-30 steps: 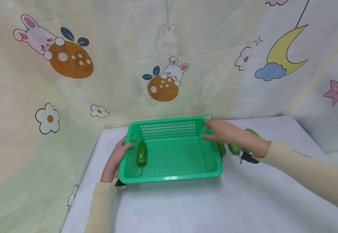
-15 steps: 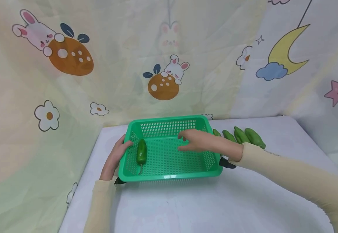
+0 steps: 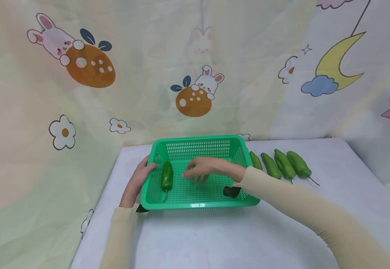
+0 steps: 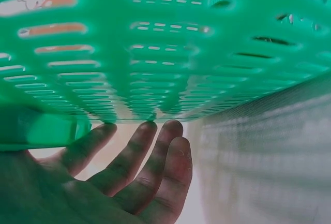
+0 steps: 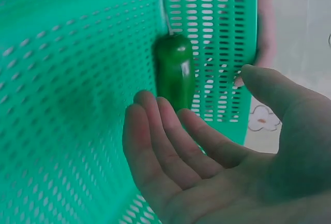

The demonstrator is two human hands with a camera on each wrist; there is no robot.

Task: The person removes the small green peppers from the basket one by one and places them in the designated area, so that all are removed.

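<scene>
A green plastic basket (image 3: 199, 205) stands on the table, a green pepper (image 3: 166, 175) lying lengthwise inside by its left wall. My left hand (image 3: 138, 183) holds that left side, thumb over the rim and fingers against the outside. From below, the left wrist view shows those fingers (image 4: 173, 167) touching the slotted wall. Inside the basket my right hand (image 3: 203, 167) hovers to the right of the pepper, holding nothing. In the right wrist view its fingers (image 5: 165, 151) are gently bent and the thumb stands apart, with the pepper (image 5: 176, 71) beyond them.
Several more green peppers (image 3: 283, 164) lie in a row on the table to the right of the basket; the basket's wall partly hides the nearest one. Behind the white tabletop (image 3: 195, 239) hangs a printed cloth (image 3: 141, 74), which also covers the left side.
My right hand has moved left from the basket's right rim into its middle, bringing the row of peppers into view. The left hand keeps its hold. The head view has shifted slightly.
</scene>
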